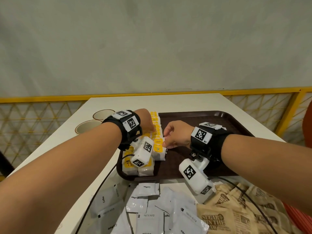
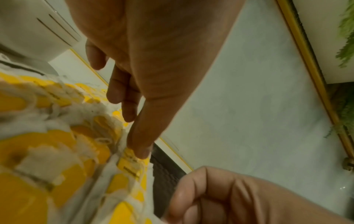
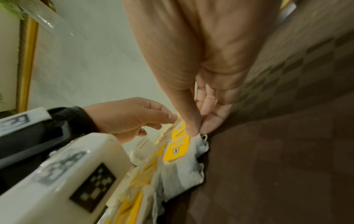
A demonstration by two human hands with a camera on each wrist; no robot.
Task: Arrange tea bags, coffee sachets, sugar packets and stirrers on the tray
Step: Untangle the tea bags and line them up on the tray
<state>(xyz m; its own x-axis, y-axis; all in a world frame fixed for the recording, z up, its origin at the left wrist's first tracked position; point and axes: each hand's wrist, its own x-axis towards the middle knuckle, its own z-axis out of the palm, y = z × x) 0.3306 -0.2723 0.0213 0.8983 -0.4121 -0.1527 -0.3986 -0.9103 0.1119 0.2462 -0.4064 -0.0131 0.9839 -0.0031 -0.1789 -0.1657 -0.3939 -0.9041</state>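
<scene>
Two cups (image 1: 87, 127) stood far left on the table (image 1: 185, 102). The left hand (image 1: 146, 121) pressed a straight forefinger onto the tea bags (image 1: 156, 119), gripping nothing. These sat in rows along the left side of the tray (image 1: 219, 120). The right hand (image 1: 177, 134) pinched the nearest tea bag (image 1: 158, 146) by its top. Coffee sachets (image 1: 148, 190) and, further right, sugar packets (image 1: 217, 220) lay near, off the tray.

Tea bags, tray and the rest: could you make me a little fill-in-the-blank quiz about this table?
The tea bags have ____ tags. They lie on a tray coloured ____. The white sachets near the person read ____. Left of the tray stand ____ cups.
Missing words: yellow; brown; Coffee; two.
</scene>
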